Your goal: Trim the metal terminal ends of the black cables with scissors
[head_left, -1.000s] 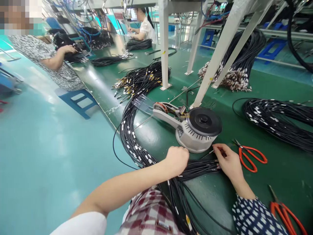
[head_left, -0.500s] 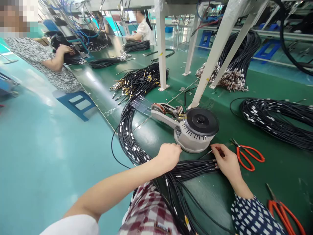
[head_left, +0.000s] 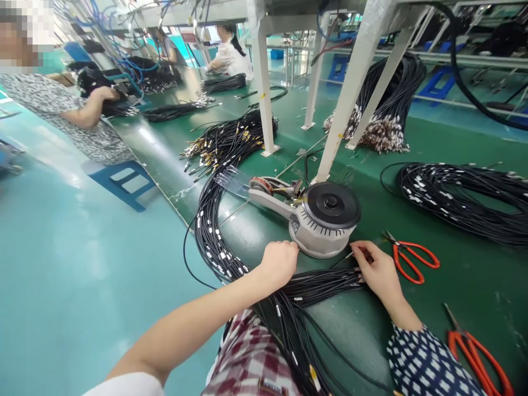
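Observation:
A thick bundle of black cables [head_left: 322, 283] with white tags runs across the green table in front of me and loops away to the left. My left hand [head_left: 279, 265] is closed in a fist over the bundle's left part. My right hand [head_left: 377, 269] sits at the bundle's right end, fingers pinched on one thin cable end [head_left: 348, 256] that points toward a grey tape dispenser [head_left: 317, 217] with a black round top, just behind both hands.
Orange-handled scissors [head_left: 410, 258] lie right of my right hand; a second pair [head_left: 474, 352] sits at the lower right. More cable coils [head_left: 457, 195] lie at right and behind. White frame legs [head_left: 350, 93] stand on the table. Other people work at the far left.
Both hands stay on the bundle in the same grips. The whole scene has slid slightly left and up as my head moved.

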The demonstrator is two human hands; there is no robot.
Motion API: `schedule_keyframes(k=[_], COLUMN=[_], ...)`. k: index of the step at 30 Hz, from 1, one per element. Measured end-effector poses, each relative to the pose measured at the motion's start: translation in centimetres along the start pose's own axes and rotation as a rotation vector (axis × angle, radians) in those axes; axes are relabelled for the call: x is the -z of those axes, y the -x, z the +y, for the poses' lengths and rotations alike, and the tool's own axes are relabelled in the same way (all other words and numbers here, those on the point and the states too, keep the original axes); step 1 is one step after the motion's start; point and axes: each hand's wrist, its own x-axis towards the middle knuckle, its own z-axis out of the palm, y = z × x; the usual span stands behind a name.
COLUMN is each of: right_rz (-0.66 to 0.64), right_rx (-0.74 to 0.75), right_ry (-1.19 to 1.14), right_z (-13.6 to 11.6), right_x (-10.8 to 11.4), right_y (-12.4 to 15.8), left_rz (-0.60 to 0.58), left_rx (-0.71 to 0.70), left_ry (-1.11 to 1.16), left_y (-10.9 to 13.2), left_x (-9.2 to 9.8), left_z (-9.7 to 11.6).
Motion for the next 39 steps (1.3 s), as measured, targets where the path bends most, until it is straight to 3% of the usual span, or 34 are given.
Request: schedule_keyframes(k=[6,12,18,26,33,39], right_rz=[-0.001,-0.008,-0.01,-0.006,-0.009,-0.004], right_rx=[-0.001,-0.006,-0.024,-0.015,-0.023,-0.02], right_ry=[0.01,0.003,0.01,-0.003,-0.004,-0.011], right_z=[0.0,0.1,0.1,0.2,0.2,0.2], right_x=[0.0,0.0,-0.1,-0.1,-0.1,-0.1], right_y=[-0.2,0.0,-0.2,0.0,0.0,0.1], left_rz=[-0.02,0.002,-0.03,0.018,-0.009,0.02], left_rx=[-0.074,-0.012,-0.11,-0.002,-0.111,-0.033], left_ry=[0.029,0.001,0.002,-0.033,-0.016,-0.034], left_y=[0.2,0.1,0.2,-0.2,0.2,-0.1], left_x=[-0.4,0.2,-0.6,-0.1,-0.8,-0.3], left_z=[1.9,0.0,2.4,-0.9,2.2,-0.8])
